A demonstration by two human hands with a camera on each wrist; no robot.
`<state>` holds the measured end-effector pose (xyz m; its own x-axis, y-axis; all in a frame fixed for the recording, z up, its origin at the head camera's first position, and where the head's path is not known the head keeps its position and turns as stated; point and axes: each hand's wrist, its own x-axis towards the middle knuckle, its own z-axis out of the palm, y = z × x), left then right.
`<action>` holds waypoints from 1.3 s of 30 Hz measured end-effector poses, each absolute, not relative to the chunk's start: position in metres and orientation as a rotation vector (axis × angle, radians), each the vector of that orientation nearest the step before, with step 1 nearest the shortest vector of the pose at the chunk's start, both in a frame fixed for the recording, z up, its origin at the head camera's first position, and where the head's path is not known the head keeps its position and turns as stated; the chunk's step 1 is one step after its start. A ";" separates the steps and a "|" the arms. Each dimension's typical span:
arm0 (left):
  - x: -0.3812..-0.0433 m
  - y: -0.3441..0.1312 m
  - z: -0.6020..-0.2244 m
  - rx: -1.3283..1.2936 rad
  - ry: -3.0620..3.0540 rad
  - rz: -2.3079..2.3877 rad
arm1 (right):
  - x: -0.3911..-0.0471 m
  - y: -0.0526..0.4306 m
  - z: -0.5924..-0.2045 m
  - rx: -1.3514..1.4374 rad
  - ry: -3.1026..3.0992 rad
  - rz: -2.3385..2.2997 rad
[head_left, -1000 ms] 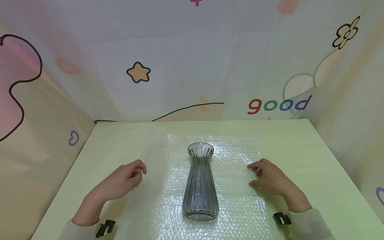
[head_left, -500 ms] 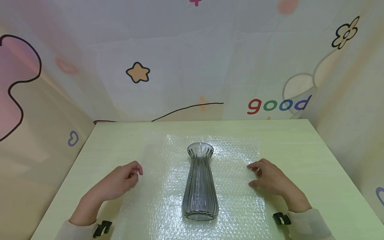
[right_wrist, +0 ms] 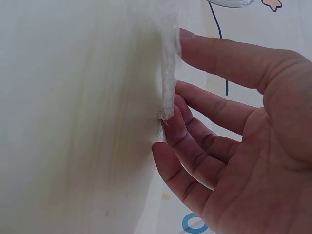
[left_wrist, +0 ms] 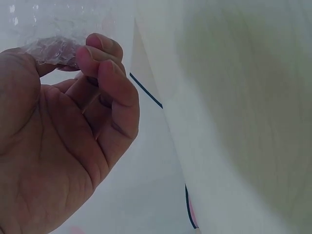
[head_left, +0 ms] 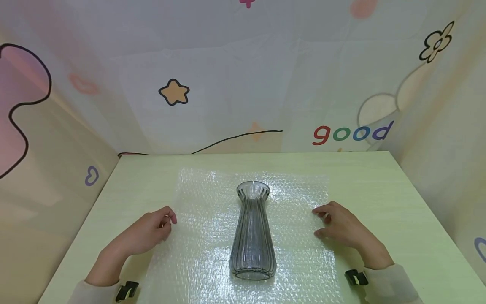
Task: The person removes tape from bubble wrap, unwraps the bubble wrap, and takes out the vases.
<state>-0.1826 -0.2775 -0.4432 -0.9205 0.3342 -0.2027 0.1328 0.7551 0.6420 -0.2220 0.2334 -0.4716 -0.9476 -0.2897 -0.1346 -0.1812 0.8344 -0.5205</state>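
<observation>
A grey ribbed glass vase lies on its side on a sheet of bubble wrap, its flared mouth toward the back. At the sheet's left edge my left hand pinches the bubble wrap; the left wrist view shows a crumpled bit of wrap between thumb and fingers. On the right, my right hand rests its fingertips on the sheet's right edge, thumb and fingers apart. The right wrist view has those fingertips against the edge of the wrap, not closed round it.
The pale green table reaches back to a printed curtain, which also hangs at both sides. Black clips sit at the cuffs of both sleeves.
My left hand has moved left and slightly toward me, drawing the left part of the bubble wrap out flat. The right hand and the vase stay in place.
</observation>
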 end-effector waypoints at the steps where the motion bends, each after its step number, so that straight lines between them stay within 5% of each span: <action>1: -0.183 -0.278 -0.444 0.357 2.651 0.932 | -0.222 0.233 -0.472 -0.365 2.809 -0.764; 39: -0.177 -0.292 -0.460 0.311 2.582 0.789 | -0.225 0.236 -0.475 -0.347 2.804 -0.789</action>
<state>-0.1768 -0.2922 -0.4596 -0.8866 0.3273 -0.3269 0.0887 0.8138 0.5744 -0.2245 0.2359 -0.4752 -0.9507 -0.2793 -0.1350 -0.1679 0.8292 -0.5332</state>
